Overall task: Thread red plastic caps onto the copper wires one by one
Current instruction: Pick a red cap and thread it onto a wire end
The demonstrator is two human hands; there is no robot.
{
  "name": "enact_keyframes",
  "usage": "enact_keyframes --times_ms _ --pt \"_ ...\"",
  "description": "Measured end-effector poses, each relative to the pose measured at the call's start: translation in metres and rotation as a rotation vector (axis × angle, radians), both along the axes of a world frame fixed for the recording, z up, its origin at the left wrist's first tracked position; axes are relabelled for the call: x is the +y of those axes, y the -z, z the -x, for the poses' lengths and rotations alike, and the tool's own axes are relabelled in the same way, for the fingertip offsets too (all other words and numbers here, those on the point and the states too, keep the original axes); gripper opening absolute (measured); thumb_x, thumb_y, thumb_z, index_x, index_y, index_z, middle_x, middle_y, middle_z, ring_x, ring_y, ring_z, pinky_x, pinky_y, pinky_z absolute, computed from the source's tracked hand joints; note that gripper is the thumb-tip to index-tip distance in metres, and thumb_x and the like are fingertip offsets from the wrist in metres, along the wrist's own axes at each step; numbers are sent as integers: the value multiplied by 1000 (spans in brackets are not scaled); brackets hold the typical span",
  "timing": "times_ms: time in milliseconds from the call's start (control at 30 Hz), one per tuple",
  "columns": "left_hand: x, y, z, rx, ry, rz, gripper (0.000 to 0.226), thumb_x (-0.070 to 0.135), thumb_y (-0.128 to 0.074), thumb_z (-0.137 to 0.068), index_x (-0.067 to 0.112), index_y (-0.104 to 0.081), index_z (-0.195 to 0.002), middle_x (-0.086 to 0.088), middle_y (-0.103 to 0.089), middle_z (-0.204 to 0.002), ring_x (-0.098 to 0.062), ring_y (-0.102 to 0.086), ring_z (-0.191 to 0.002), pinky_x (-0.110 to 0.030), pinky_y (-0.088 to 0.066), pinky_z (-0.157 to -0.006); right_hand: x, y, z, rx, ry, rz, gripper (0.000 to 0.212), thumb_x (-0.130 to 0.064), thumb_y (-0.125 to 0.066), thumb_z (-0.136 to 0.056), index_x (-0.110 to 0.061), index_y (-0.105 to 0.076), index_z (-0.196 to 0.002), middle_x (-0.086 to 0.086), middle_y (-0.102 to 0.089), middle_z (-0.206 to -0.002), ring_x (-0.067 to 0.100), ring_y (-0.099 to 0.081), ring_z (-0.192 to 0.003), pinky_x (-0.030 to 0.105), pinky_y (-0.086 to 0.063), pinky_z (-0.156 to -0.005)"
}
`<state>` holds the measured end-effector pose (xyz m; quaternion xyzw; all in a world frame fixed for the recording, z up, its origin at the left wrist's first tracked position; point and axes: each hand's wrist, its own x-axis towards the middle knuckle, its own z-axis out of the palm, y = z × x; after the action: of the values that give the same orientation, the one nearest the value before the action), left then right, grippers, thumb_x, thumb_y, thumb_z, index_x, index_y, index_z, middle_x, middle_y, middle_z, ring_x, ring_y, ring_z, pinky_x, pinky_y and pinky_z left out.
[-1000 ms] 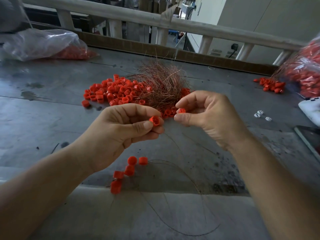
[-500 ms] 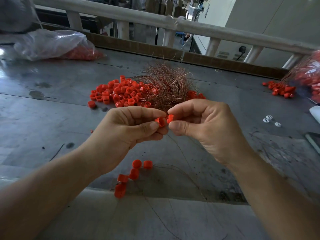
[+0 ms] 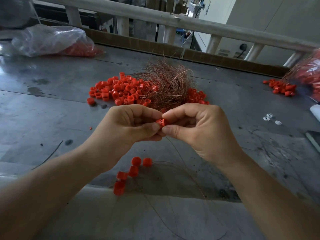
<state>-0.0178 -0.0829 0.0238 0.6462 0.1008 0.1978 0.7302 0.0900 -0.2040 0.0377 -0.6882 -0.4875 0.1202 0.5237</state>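
Note:
My left hand (image 3: 126, 127) and my right hand (image 3: 200, 129) meet above the grey table, fingertips touching. Between them they pinch red caps (image 3: 160, 122), pressed together so I cannot tell how many. A thin copper wire (image 3: 180, 156) runs down from the caps toward me. Behind my hands lies a tangled bundle of copper wires (image 3: 166, 84) on a pile of loose red caps (image 3: 121, 90). Several threaded caps (image 3: 133, 168) lie on the table below my hands.
A clear bag of red caps (image 3: 52, 40) sits at the back left. Another bag (image 3: 310, 75) with spilled caps (image 3: 280, 86) is at the right edge. Small white pieces (image 3: 270, 118) lie to the right. A railing (image 3: 173, 21) runs behind the table (image 3: 52, 118).
My hands have come together: the right hand moved left until its cap met the cap in my left hand. The camera view shifted slightly.

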Motion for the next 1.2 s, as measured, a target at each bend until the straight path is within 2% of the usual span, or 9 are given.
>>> enact_keyframes --times_ms 333,567,667,733,833,933,1067,1200 --pt "-1 2 1 -2 -13 -87 21 9 -62 -58 17 -70 -75 -6 -72 -70 -14 -69 -63 -15 -53 -58 -1 1 1 -107 46 21 21 -6 -79 -64 -14 -71 -82 -8 -69 -79 4 -67 -71 17 -54 -67" --pt "-1 2 1 -1 -2 -124 19 12 -63 -58 21 -73 -71 -7 -72 -72 -17 -70 -65 -17 -53 -58 -2 -2 4 -243 59 14 22 -8 -80 -64 -8 -73 -85 -20 -61 -88 1 -64 -75 11 -50 -66" --pt "0 2 2 10 25 -122 21 15 -63 -58 24 -75 -73 -7 -73 -72 -16 -70 -64 -17 -53 -58 -3 -2 4 -271 55 8 21 -8 -80 -63 -6 -73 -83 -18 -63 -83 1 -62 -74 10 -49 -65" --pt "0 2 3 16 38 -114 24 17 -63 -57 25 -75 -76 -7 -73 -72 -17 -70 -65 -18 -54 -58 -2 -1 4 -297 61 -5 20 -8 -80 -63 -5 -73 -81 -9 -67 -75 2 -62 -73 9 -49 -64" --pt "1 4 4 22 24 -90 22 14 -63 -57 20 -75 -74 -11 -72 -71 -19 -70 -63 -19 -54 -57 0 3 5 -358 59 -38 18 -9 -78 -62 -3 -73 -79 -9 -62 -74 3 -61 -76 8 -48 -64" --pt "2 4 5 21 35 -62 23 17 -65 -55 18 -76 -75 -11 -72 -71 -18 -70 -63 -19 -54 -56 1 6 4 -360 53 -63 19 -11 -77 -63 -2 -72 -80 -8 -62 -74 3 -61 -75 8 -48 -65" --pt "2 2 5 15 73 -15 25 21 -65 -53 23 -76 -75 -8 -72 -70 -16 -69 -64 -18 -53 -57 0 5 0 -322 13 -78 23 -15 -75 -63 -2 -72 -82 -11 -61 -74 -5 -59 -65 6 -46 -63" --pt "3 2 5 17 112 -12 28 21 -65 -53 22 -76 -78 -9 -72 -69 -16 -69 -63 -18 -53 -56 0 4 -3 -260 -28 -66 21 -16 -76 -63 -5 -72 -81 -14 -61 -71 2 -62 -69 11 -49 -61"
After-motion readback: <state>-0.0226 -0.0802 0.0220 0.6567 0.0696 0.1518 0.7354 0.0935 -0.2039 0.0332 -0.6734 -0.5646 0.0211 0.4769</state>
